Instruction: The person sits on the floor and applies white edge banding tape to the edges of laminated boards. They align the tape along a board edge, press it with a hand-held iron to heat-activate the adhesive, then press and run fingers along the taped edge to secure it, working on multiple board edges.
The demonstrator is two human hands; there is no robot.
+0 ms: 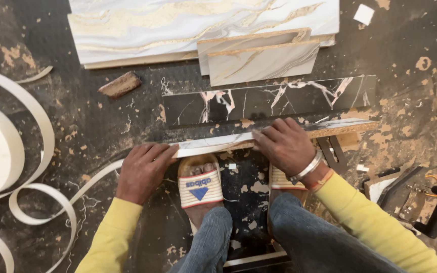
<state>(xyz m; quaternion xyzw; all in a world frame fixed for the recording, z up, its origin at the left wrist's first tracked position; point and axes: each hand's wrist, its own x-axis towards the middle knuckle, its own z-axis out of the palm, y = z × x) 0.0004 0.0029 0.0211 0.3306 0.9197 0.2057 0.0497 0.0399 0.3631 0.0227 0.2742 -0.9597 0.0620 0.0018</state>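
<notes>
Denim-clad knees and yellow sleeves frame our view as we crouch on the dusty dark floor [102, 126], one foot in a striped cream slide sandal [200, 188]. Our left hand [142, 171] lies palm down, fingers extended and pressed on the left end of a long narrow strip of chipboard with a white marbled face [218, 142], where a white edge-banding tape [51, 197] trails off to the left in loops. Our right hand [285, 146], a silver bangle at the wrist, curls its fingers over the strip's middle, gripping it. Just beyond lies a long black marbled laminate panel [269, 100], and farther off, stacked white-and-gold marbled boards [203, 25]. At right rests a black-handled power tool [421, 202].
</notes>
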